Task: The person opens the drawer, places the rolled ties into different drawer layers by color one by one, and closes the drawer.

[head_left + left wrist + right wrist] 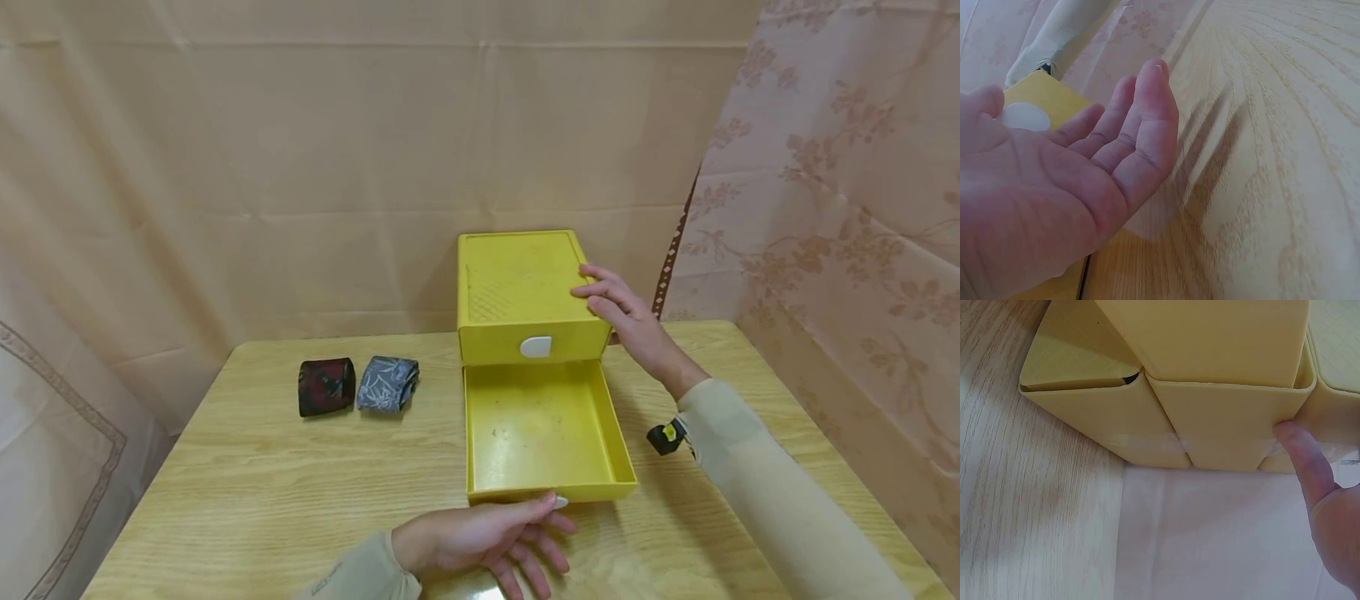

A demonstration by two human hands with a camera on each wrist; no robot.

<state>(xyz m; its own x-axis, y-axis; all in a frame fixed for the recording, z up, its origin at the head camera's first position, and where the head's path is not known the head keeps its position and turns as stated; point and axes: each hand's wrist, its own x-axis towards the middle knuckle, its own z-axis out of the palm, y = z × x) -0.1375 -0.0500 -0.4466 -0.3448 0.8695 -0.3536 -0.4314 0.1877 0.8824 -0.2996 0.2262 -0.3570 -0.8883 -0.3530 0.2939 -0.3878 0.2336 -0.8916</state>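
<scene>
1. Left hand (pixel 487 537): palm up, fingers loosely extended and apart, gripping nothing. Thumb tip at the white pull (pixel 561 502) on the open drawer's front; can't tell if it's in contact.
2. Right hand (pixel 633 321): fingers fairly straight, resting on the top right edge of the yellow drawer unit (pixel 525 271); right wrist view has one fingertip against the unit's side. Not clasped around anything.
3. Open yellow drawer (pixel 536 429): extends toward the person, between the hands. Right wrist view puts it in the middle tier; clear tape (pixel 1179 444) runs across the tiers' sides.
4. Top drawer: closed, white tab (pixel 536 347) on front.
5. Left of the unit, side by side on the wood-grain table (pixel 337 492): dark red-and-black rolled necktie (pixel 327 387), grey leaf-patterned rolled necktie (pixel 387 384).
6. Behind: beige curtain (pixel 322 167). Right: floral cloth (pixel 847 183).
</scene>
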